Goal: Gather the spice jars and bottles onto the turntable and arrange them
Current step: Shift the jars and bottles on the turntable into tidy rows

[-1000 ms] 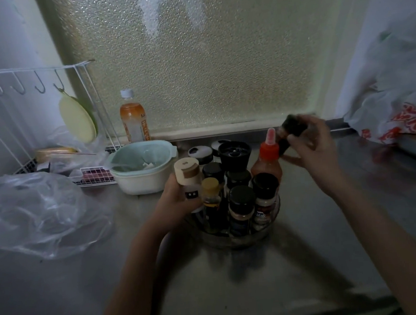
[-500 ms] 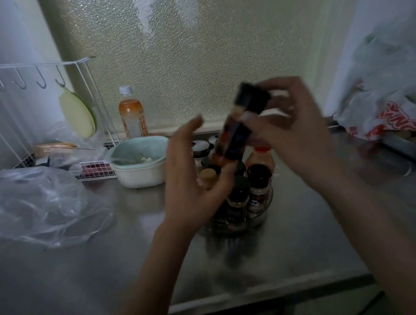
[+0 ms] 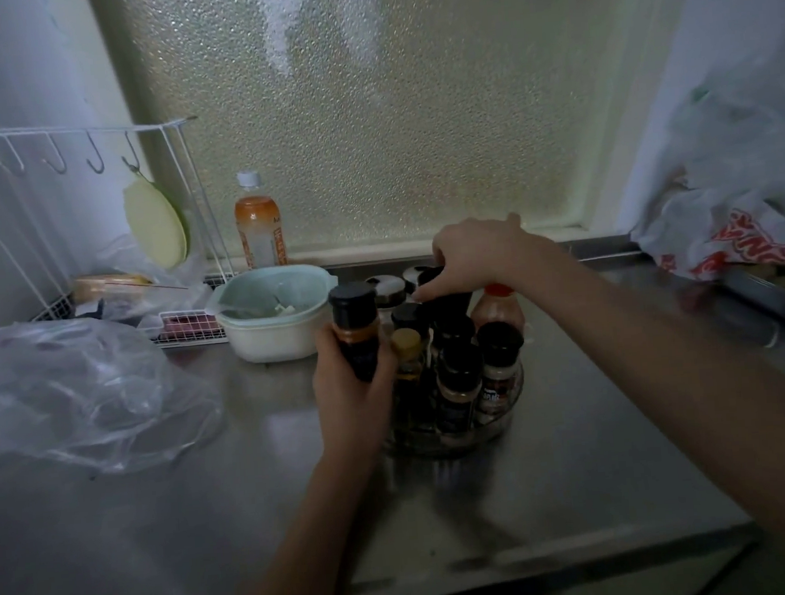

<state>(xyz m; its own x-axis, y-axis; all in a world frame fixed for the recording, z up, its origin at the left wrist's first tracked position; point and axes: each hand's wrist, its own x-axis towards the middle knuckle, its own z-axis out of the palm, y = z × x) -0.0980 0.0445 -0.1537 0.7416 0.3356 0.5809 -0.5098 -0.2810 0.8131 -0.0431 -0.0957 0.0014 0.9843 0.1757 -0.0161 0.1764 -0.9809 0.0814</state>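
Observation:
A clear round turntable (image 3: 456, 439) sits mid-counter, crowded with several dark-capped spice jars, a yellow-capped bottle (image 3: 406, 349) and an orange sauce bottle (image 3: 498, 310). My left hand (image 3: 350, 384) grips a tall dark jar with a black cap (image 3: 354, 328), upright at the turntable's left edge. My right hand (image 3: 473, 256) reaches over the back of the cluster, fingers closed on the top of a tall black grinder (image 3: 449, 300). Two black-and-white lids (image 3: 385, 291) show behind the jars.
A pale green and white bowl (image 3: 273, 315) stands left of the turntable. An orange drink bottle (image 3: 259, 223) is by the window. A white wire rack (image 3: 72, 189) and crumpled clear plastic (image 3: 62, 390) fill the left; a plastic bag (image 3: 738, 226) lies right.
The dark jar passed from my right hand to my left and came down beside the turntable. My right hand dropped onto the black grinder at the back.

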